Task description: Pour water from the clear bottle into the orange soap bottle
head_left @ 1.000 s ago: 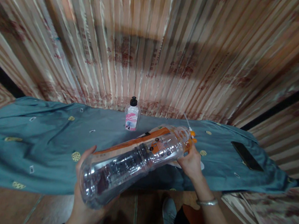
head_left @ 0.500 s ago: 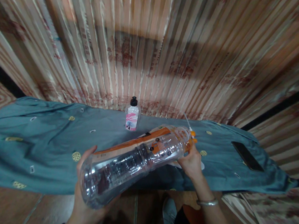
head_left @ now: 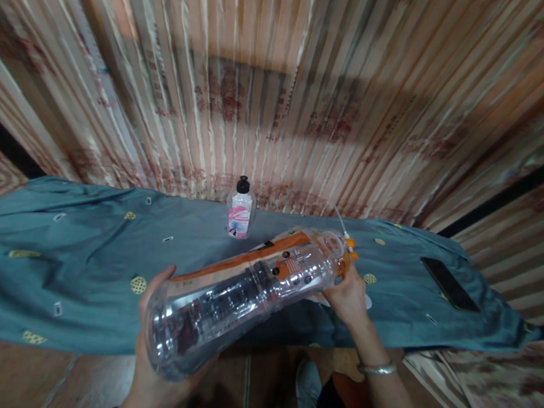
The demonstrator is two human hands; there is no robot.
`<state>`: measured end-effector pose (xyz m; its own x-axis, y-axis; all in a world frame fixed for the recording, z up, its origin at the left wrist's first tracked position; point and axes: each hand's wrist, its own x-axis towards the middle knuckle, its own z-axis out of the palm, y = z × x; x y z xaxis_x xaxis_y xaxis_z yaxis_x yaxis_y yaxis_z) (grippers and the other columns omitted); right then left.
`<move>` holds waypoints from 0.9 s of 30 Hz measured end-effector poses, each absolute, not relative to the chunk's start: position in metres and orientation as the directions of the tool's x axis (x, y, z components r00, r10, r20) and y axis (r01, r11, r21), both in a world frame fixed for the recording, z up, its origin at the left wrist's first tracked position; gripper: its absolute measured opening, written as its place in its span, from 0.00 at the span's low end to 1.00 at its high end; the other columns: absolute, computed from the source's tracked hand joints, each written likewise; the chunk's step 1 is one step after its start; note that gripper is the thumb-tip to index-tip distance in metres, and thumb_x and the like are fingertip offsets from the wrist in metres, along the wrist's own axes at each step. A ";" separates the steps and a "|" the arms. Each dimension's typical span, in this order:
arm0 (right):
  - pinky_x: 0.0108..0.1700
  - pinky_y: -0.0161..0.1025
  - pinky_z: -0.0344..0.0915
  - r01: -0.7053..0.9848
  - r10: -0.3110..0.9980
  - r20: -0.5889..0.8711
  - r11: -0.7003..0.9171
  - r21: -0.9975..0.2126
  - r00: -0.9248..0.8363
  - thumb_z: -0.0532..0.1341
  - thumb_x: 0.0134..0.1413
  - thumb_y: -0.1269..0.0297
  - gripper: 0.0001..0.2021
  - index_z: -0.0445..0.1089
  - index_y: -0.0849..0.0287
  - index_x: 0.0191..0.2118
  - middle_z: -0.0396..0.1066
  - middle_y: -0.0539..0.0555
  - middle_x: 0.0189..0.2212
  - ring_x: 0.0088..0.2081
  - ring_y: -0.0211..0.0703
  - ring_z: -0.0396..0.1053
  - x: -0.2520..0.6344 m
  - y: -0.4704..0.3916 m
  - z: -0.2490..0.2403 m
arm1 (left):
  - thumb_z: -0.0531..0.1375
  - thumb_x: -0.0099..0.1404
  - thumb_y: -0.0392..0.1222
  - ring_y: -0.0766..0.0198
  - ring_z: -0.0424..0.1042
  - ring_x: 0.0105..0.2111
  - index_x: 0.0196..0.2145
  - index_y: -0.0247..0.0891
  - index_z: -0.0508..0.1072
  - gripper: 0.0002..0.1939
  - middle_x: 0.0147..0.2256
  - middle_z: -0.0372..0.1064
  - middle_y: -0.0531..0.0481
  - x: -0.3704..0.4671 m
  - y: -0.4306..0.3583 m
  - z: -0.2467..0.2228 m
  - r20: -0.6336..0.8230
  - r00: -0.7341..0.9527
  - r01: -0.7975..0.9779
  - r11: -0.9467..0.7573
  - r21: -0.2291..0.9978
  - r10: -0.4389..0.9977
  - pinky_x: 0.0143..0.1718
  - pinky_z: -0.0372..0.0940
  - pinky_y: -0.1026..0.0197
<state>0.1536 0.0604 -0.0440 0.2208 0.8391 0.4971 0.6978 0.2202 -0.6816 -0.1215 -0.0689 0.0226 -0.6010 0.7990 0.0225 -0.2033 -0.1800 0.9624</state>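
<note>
A large clear plastic bottle [head_left: 241, 299] with an orange and cream label lies tilted in the air over the near edge of the table, its base low at the left. My left hand [head_left: 154, 374] is wrapped round the base, partly hidden behind it. At the other end, my right hand [head_left: 347, 294] grips the neck by its orange top [head_left: 349, 252]; some fingers are hidden. From this top a thin white strip [head_left: 342, 221] sticks up. Behind it on the table stands a small clear bottle [head_left: 240, 217] with a black cap and a pink label, upright and untouched.
A teal patterned cloth [head_left: 99, 256] covers the table. On it, a dark phone [head_left: 449, 284] lies at the right, and a flat white item [head_left: 367, 302] shows partly behind my right wrist. A pleated curtain [head_left: 264, 98] hangs close behind the table.
</note>
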 end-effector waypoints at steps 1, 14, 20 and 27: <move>0.47 0.55 0.84 0.699 0.839 0.498 0.221 -0.680 0.219 0.70 0.46 0.47 0.32 0.75 0.56 0.57 0.88 0.62 0.45 0.45 0.65 0.87 0.154 0.060 -0.044 | 0.79 0.40 0.32 0.53 0.76 0.26 0.68 0.54 0.70 0.57 0.35 0.79 0.55 -0.123 -0.069 0.023 -0.015 -0.581 -0.256 -0.165 0.953 0.814 0.21 0.75 0.54; 0.46 0.53 0.83 0.712 0.840 0.495 0.207 -0.671 0.222 0.71 0.46 0.45 0.32 0.76 0.55 0.57 0.88 0.62 0.45 0.44 0.65 0.87 0.155 0.062 -0.047 | 0.79 0.34 0.30 0.53 0.78 0.27 0.66 0.55 0.72 0.60 0.36 0.79 0.57 -0.128 -0.067 0.019 -0.006 -0.595 -0.236 -0.167 0.957 0.804 0.22 0.76 0.53; 0.46 0.55 0.84 0.698 0.845 0.485 0.207 -0.685 0.226 0.70 0.45 0.45 0.33 0.75 0.56 0.57 0.88 0.62 0.45 0.44 0.66 0.87 0.155 0.061 -0.045 | 0.78 0.47 0.40 0.53 0.77 0.25 0.69 0.53 0.68 0.52 0.34 0.78 0.55 -0.123 -0.068 0.020 -0.023 -0.587 -0.263 -0.164 0.951 0.809 0.20 0.75 0.53; 0.46 0.55 0.84 0.690 0.854 0.462 0.184 -0.700 0.240 0.70 0.44 0.46 0.33 0.75 0.57 0.56 0.88 0.62 0.43 0.43 0.66 0.87 0.153 0.060 -0.042 | 0.80 0.32 0.33 0.53 0.77 0.26 0.66 0.53 0.72 0.61 0.34 0.78 0.57 -0.129 -0.066 0.014 0.029 -0.590 -0.188 -0.172 0.967 0.807 0.24 0.78 0.50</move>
